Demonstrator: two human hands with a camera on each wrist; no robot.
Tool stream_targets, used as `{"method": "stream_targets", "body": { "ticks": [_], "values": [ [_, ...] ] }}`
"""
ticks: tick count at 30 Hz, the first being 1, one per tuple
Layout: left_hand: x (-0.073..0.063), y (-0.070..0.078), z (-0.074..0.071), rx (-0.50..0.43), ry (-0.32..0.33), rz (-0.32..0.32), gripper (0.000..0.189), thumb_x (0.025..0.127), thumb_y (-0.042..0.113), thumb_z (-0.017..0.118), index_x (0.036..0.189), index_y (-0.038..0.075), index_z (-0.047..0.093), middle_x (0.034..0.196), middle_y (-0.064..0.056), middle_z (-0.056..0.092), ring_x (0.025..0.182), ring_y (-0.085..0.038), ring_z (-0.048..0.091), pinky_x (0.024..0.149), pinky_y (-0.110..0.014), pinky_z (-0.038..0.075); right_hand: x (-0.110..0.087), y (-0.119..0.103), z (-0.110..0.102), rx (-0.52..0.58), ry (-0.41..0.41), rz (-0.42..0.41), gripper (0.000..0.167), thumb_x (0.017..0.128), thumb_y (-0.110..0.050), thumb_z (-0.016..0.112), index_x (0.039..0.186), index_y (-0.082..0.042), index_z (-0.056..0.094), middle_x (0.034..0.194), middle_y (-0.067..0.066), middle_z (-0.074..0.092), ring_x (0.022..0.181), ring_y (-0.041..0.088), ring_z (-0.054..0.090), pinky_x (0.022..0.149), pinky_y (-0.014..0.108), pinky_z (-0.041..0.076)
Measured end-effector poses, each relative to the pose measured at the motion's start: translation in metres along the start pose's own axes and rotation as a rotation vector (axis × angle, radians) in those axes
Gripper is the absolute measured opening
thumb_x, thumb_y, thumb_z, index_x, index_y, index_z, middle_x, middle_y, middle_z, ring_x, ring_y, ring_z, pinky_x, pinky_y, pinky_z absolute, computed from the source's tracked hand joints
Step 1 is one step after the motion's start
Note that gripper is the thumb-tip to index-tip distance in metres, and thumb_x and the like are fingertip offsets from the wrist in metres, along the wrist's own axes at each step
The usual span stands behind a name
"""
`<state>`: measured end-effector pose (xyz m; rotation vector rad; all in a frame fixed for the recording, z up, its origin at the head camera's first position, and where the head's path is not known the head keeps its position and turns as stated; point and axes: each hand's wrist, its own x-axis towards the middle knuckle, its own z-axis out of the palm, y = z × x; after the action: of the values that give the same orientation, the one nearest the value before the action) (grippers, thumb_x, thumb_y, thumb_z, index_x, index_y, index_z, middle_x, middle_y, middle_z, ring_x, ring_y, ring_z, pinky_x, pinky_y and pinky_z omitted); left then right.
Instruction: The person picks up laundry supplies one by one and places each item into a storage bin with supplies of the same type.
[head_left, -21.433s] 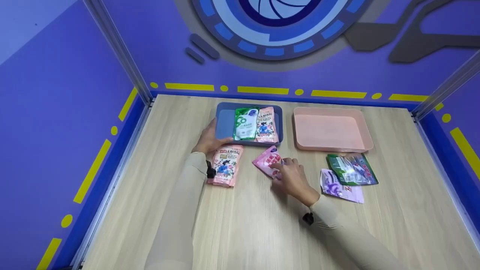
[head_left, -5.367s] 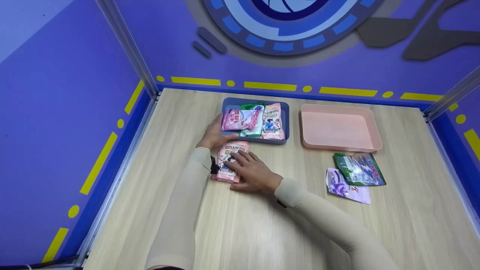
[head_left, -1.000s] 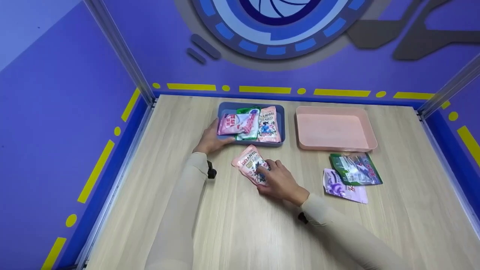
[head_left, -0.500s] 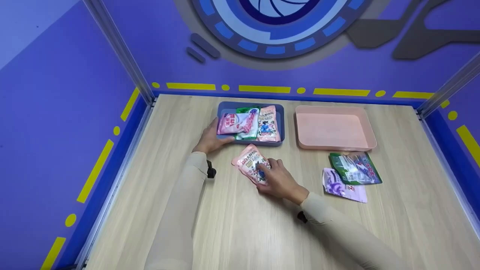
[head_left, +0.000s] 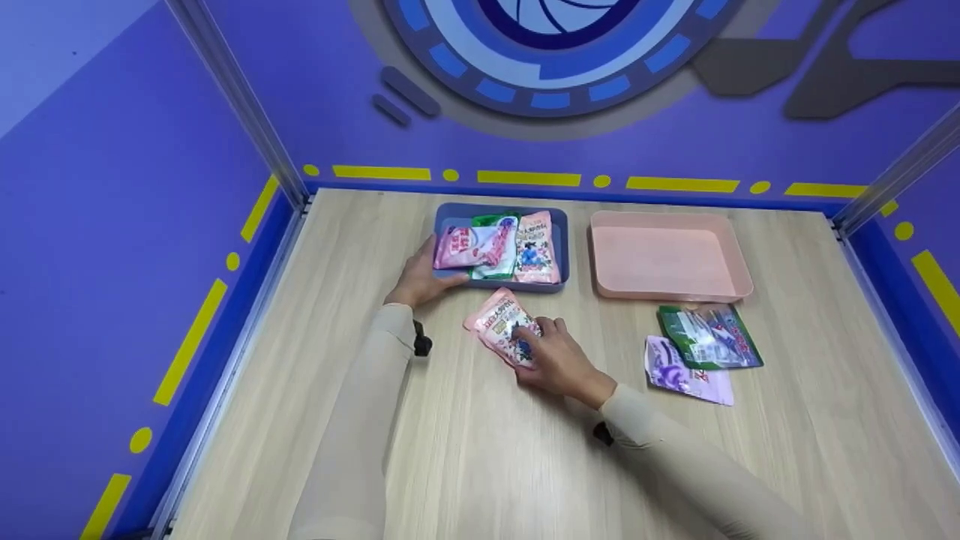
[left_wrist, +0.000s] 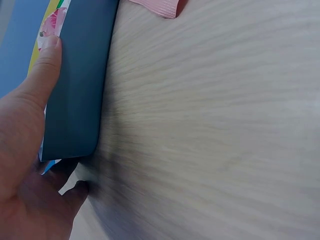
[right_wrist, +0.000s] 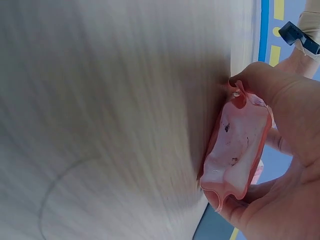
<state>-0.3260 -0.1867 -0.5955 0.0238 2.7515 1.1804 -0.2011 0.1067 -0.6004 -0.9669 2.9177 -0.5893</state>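
My left hand (head_left: 420,279) grips the left front corner of a blue tray (head_left: 517,288). In the left wrist view, its thumb lies over the rim of the tray (left_wrist: 77,95) and the fingers reach round the end wall. Just in front of the tray, my right hand (head_left: 561,364) holds a pink floral pouch (head_left: 501,324), slanted with its top toward the tray. The right wrist view shows the pouch's gusseted bottom (right_wrist: 237,142) between thumb and fingers, close over the tabletop. Inside the tray lie a magenta-pink pouch (head_left: 457,249), a green-and-white pouch (head_left: 506,259) and another pink floral pouch (head_left: 535,251).
A pink tray (head_left: 667,294) with nothing in it stands right of the blue one. In front of it a green pouch (head_left: 712,337) overlaps a lilac pouch (head_left: 697,385). Purple panels (head_left: 465,150) bound the wooden table (head_left: 465,465) at the back and sides.
Since the oldest frame the magenta-pink pouch has gone from the table into the blue tray. My right hand has since shifted the floral pouch rightward and turned it; the last second shows almost no movement.
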Motion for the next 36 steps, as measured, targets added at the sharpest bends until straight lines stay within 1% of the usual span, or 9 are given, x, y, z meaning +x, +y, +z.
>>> {"method": "stream_targets", "body": {
  "ticks": [6,9,13,16,24,29,36],
  "values": [
    [0.000,0.001,0.000,-0.016,-0.006,-0.020,0.120,0.084,0.045,0.085,0.165,0.006,0.006,0.171,-0.016,0.014,0.156,-0.033,0.016,0.126,-0.040,0.016,0.001,-0.001,-0.002,-0.012,0.009,-0.006,0.058,0.083,-0.035,0.084,0.133,-0.015,0.063,0.129,0.027,0.059,0.106,0.039,0.054,0.082,0.049,0.054],
    [0.000,0.001,0.000,-0.018,-0.005,-0.020,0.120,0.084,0.045,0.084,0.165,0.006,0.006,0.171,-0.016,0.015,0.156,-0.032,0.016,0.126,-0.040,0.016,0.000,0.000,-0.002,-0.020,0.034,-0.026,0.053,0.083,-0.033,0.084,0.129,-0.015,0.065,0.128,0.026,0.059,0.104,0.040,0.054,0.080,0.050,0.054],
    [0.001,0.001,0.000,-0.015,-0.002,-0.004,0.119,0.083,0.045,0.085,0.165,0.006,0.007,0.170,-0.015,0.016,0.156,-0.032,0.017,0.126,-0.041,0.017,0.000,0.001,-0.002,-0.053,0.082,-0.065,0.046,0.082,-0.027,0.084,0.123,-0.015,0.067,0.123,0.025,0.061,0.098,0.040,0.055,0.078,0.048,0.052],
    [0.001,0.000,0.000,-0.011,-0.007,-0.004,0.119,0.083,0.045,0.085,0.165,0.006,0.008,0.171,-0.014,0.017,0.156,-0.031,0.016,0.126,-0.041,0.017,0.000,0.002,-0.003,-0.062,0.098,-0.079,0.043,0.081,-0.024,0.084,0.120,-0.015,0.068,0.120,0.024,0.062,0.096,0.039,0.056,0.077,0.048,0.051],
    [0.002,-0.001,0.001,-0.018,-0.003,-0.011,0.119,0.083,0.045,0.085,0.165,0.008,0.008,0.170,-0.014,0.018,0.156,-0.032,0.019,0.126,-0.041,0.018,-0.002,0.005,-0.008,-0.048,0.072,-0.083,0.038,0.082,-0.023,0.084,0.117,-0.018,0.072,0.126,0.021,0.063,0.103,0.038,0.057,0.083,0.049,0.052],
    [0.001,-0.001,0.001,-0.010,-0.009,-0.024,0.119,0.084,0.046,0.084,0.166,0.009,0.007,0.171,-0.014,0.017,0.156,-0.032,0.017,0.126,-0.042,0.017,-0.004,0.007,-0.011,-0.032,0.044,-0.079,0.038,0.083,-0.023,0.084,0.119,-0.020,0.072,0.129,0.019,0.063,0.105,0.037,0.058,0.084,0.049,0.053],
    [0.001,0.000,0.000,-0.008,-0.018,-0.022,0.118,0.085,0.046,0.083,0.166,0.008,0.006,0.171,-0.014,0.015,0.157,-0.031,0.015,0.126,-0.041,0.016,-0.007,0.012,-0.014,-0.030,0.065,-0.109,0.036,0.082,-0.020,0.083,0.116,-0.021,0.072,0.126,0.018,0.064,0.104,0.036,0.059,0.082,0.048,0.054]
  ]
}}
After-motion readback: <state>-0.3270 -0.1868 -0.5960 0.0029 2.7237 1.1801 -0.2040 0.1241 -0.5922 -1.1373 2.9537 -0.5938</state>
